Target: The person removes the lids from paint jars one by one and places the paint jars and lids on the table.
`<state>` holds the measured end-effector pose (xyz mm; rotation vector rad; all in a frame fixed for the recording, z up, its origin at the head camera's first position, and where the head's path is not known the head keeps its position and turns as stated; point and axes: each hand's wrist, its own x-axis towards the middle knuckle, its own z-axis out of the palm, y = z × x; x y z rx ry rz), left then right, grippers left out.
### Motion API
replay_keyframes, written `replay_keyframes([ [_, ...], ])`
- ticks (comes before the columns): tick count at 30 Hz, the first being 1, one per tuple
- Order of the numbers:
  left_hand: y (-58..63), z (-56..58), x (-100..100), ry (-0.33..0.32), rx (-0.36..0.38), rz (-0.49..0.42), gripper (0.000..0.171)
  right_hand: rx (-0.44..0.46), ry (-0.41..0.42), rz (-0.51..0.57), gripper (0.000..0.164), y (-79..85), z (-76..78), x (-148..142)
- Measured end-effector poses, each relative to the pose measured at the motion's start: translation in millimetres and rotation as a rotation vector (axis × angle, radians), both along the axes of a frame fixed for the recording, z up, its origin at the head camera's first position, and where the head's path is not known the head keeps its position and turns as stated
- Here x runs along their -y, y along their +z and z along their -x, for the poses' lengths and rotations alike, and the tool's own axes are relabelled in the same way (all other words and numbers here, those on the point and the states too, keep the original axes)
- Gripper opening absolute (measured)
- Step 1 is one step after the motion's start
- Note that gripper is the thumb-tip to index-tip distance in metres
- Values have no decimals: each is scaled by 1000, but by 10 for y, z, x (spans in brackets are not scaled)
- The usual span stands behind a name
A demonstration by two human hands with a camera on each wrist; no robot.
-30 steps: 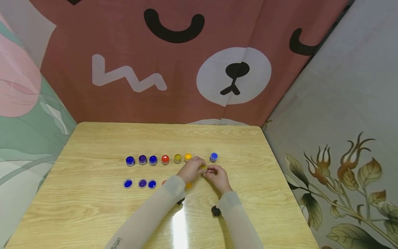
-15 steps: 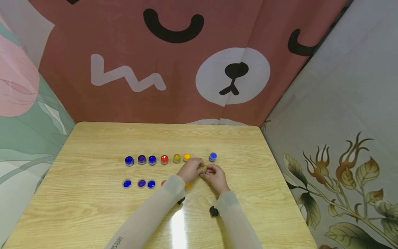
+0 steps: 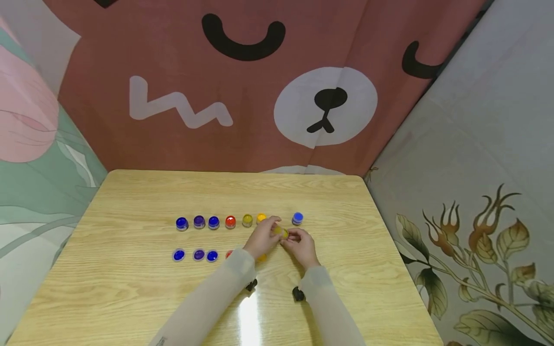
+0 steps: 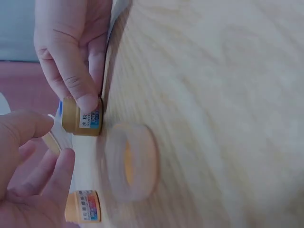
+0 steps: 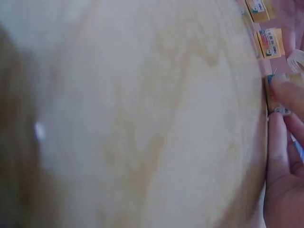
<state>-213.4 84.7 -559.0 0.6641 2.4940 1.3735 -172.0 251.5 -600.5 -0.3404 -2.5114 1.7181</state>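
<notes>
My left hand [image 3: 262, 239] pinches a translucent, yellow-tinted lid [image 4: 56, 135] between thumb and fingertips. Just right of it, my right hand [image 3: 303, 248] grips a small ochre paint jar [image 4: 78, 116] that stands on the table. A slight gap separates lid and jar in the left wrist view. Directly beyond the left hand is an orange-yellow paint jar [image 3: 261, 217]; its label shows in the left wrist view. An orange-tinted lid [image 4: 133, 161] lies near the left hand, partly covered by that hand in the head view.
Lidless paint jars form a row leftward: olive [image 3: 247, 220], red [image 3: 230, 222], then blue and purple ones [image 3: 199, 222]. Matching lids [image 3: 198, 254] lie in front, the red lid [image 3: 229, 253] partly behind the left arm. A blue jar [image 3: 297, 218] stands beyond the right hand.
The lid has come away from the ochre jar, with my left hand shifting slightly left. My right hand keeps its grip on the jar in nearly the same place.
</notes>
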Motion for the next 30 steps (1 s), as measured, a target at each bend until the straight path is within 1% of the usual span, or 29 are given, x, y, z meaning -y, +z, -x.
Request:
replay_keyframes([
  [2,-26,-25,37,25,-34,-10,43,0,-11,-28,32,35,4,30],
  [5,-48,-62,78,55,-76,-17,35,-1,-23,-49,31,72,15,70],
  [7,-51,-88,93,62,-86,-22,30,-4,-30,-63,31,90,25,84],
  [10,-53,-130,99,57,-68,-32,28,-12,-38,-78,31,115,44,91],
  [12,-61,-160,98,38,-56,-32,28,-34,-39,-85,30,139,53,94],
  [16,-78,-219,99,-8,-67,23,29,-104,-34,-80,28,154,77,100],
  [19,-91,-263,100,-38,-127,67,27,-148,-36,-69,27,140,109,104],
  [22,-92,-297,102,-64,-181,84,25,-166,-49,-58,26,137,148,128],
  [24,-89,-313,100,-86,-199,97,25,-161,-62,-67,25,140,180,148],
  [30,-110,-332,77,-154,-195,159,31,-37,-114,-94,27,148,304,216],
])
